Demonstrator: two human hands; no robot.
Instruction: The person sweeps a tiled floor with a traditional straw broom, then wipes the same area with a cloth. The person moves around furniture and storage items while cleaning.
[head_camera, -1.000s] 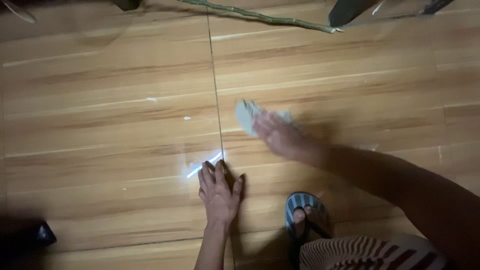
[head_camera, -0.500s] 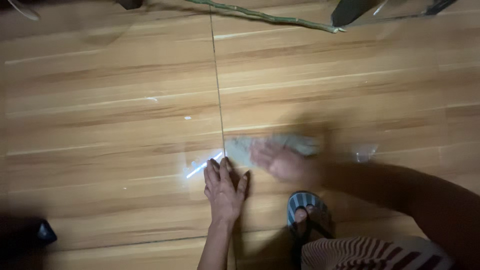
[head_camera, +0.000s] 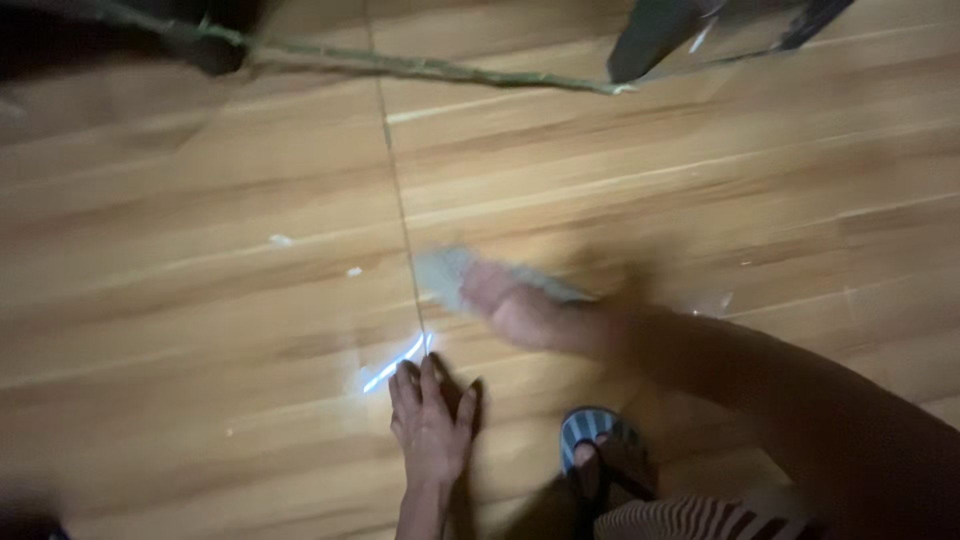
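My left hand (head_camera: 430, 425) lies flat on the wood-pattern floor (head_camera: 200, 300), fingers spread, just below a bright glare spot by the tile seam (head_camera: 400, 220). My right hand (head_camera: 515, 310) is blurred with motion and presses a pale grey-green cloth (head_camera: 450, 275) against the floor next to the seam, a little above my left hand.
My foot in a blue-striped sandal (head_camera: 595, 455) stands just right of the left hand, with striped clothing at the bottom edge. A thin green stem (head_camera: 400, 65) runs across the top. A dark object (head_camera: 660, 35) sits at the top right. Small white specks (head_camera: 282, 240) dot the floor.
My right hand swept the cloth from the upper right down and left toward the seam. The view has shifted slightly; my left hand stays planted.
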